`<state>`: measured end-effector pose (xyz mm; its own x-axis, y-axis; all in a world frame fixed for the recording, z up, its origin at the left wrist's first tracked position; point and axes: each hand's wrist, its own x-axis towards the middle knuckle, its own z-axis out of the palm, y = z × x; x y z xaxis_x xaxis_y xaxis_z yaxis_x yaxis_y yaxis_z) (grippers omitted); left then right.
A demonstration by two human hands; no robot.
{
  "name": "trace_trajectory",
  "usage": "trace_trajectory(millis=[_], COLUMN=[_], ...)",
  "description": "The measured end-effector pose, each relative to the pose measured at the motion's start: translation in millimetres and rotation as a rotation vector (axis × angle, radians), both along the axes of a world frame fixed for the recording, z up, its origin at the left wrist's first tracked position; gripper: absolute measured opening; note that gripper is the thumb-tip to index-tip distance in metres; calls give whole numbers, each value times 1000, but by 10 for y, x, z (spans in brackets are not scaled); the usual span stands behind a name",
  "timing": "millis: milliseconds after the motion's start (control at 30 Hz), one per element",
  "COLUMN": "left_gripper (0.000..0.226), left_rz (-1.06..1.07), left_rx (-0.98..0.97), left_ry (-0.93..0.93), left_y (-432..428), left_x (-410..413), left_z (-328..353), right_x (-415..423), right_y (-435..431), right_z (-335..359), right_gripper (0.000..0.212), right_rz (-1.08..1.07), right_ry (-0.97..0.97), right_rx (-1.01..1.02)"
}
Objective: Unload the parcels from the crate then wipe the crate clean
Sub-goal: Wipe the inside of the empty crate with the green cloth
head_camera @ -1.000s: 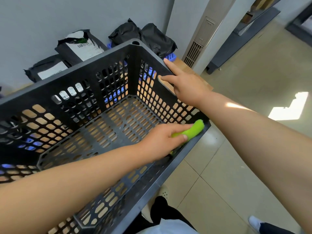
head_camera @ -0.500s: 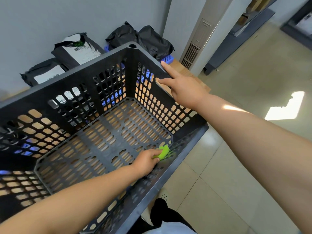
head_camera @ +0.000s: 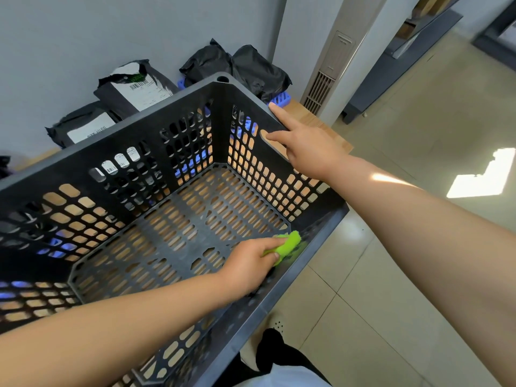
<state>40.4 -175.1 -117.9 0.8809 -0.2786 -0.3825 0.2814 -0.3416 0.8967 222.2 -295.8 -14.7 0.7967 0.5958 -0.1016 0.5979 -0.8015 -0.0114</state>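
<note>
A large black perforated crate [head_camera: 167, 121] stands on a wooden table, with nothing lying inside it. My left hand [head_camera: 251, 263] reaches down inside and grips a bright green cloth [head_camera: 287, 245], pressing it against the lower near-right corner where floor and wall meet. My right hand [head_camera: 304, 146] holds the crate's right wall at its handle slot, thumb in the slot and index finger stretched along the rim. Black parcels [head_camera: 134, 85] with white labels lie behind the crate against the wall.
More black bagged parcels [head_camera: 243, 68] sit at the back right on a blue tray [head_camera: 279, 100]. The table edge [head_camera: 332, 129] ends just right of the crate. Beyond are a tiled floor [head_camera: 391, 275], a white standing air unit [head_camera: 329, 76] and dark shelving [head_camera: 396, 65].
My left hand has moved the green cloth from the crate's near rim down into the lower near-right corner and rubs there. My right hand stays on the handle slot.
</note>
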Motion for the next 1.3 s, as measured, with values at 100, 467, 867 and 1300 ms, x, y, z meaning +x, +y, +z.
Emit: trace_trajectory(millis=[100,467,867,1300], left_gripper=[40,51,52,46], left_rz=[28,-111,-363,-242], left_rx=[-48,-204,216,127], left_ry=[-62,-205,115,298], left_y=[45,239,439,548], left_x=[-55,-294,-226,-267], left_z=[329,672,-507,-454], right_x=[5,-34,-43,-64], right_y=[-7,14,17,17], right_z=[-6,31,29,53], right_gripper=[56,54,51,48], right_rz=[1,-5,8,23], right_ry=[2,15,-17,-30], right_rx=[5,19,19,32])
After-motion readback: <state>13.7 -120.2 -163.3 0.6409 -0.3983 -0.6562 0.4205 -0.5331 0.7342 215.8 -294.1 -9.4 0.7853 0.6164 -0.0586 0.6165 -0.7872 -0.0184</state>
